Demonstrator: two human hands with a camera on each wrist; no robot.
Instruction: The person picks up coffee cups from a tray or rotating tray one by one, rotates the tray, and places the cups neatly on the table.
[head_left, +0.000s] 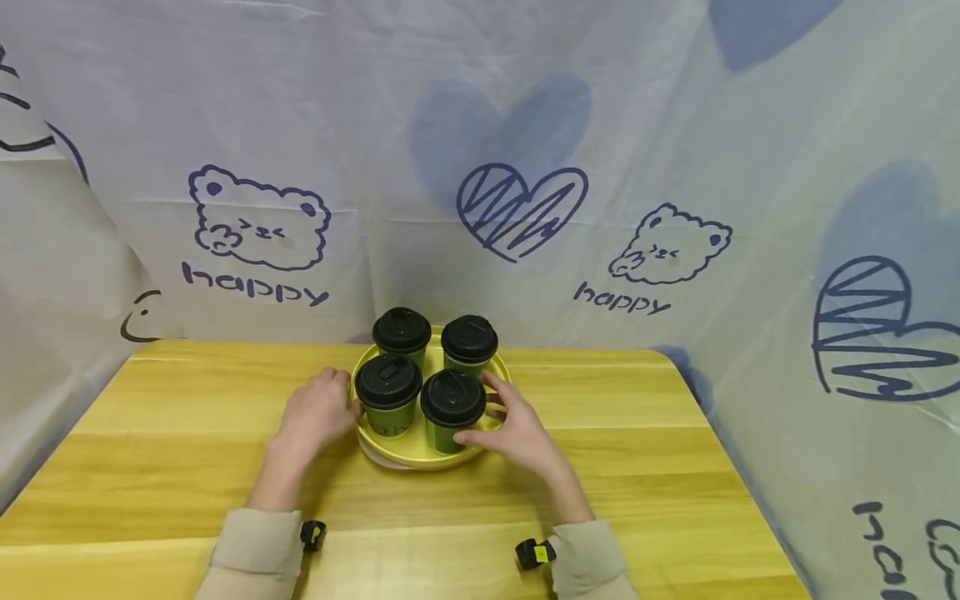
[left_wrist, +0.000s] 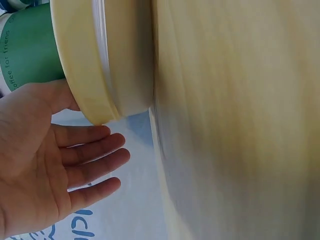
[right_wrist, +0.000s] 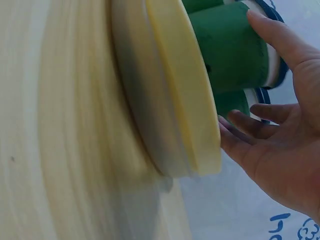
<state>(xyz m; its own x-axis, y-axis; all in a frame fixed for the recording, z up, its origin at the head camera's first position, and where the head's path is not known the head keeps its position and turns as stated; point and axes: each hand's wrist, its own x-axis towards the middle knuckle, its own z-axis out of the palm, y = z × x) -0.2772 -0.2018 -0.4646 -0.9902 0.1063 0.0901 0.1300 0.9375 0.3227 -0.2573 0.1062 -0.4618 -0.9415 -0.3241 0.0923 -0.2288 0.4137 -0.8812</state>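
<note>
Four-sided in layout, several green paper cups with black lids stand upright on a round yellow tray. My left hand is at the tray's left edge. In the left wrist view its thumb reaches inside the rim and the index fingertip meets the outside, pinching it; the other fingers extend loosely. Around the front right cup, my right hand is spread, thumb at the cup's front and fingers on its far side. The right wrist view shows those fingers apart from each other near the tray rim. The front left cup is nearest my left hand.
Two more cups, the back left cup and the back right cup, stand behind. A thick round base lies under the tray on the wooden table. A printed cloth hangs behind the table.
</note>
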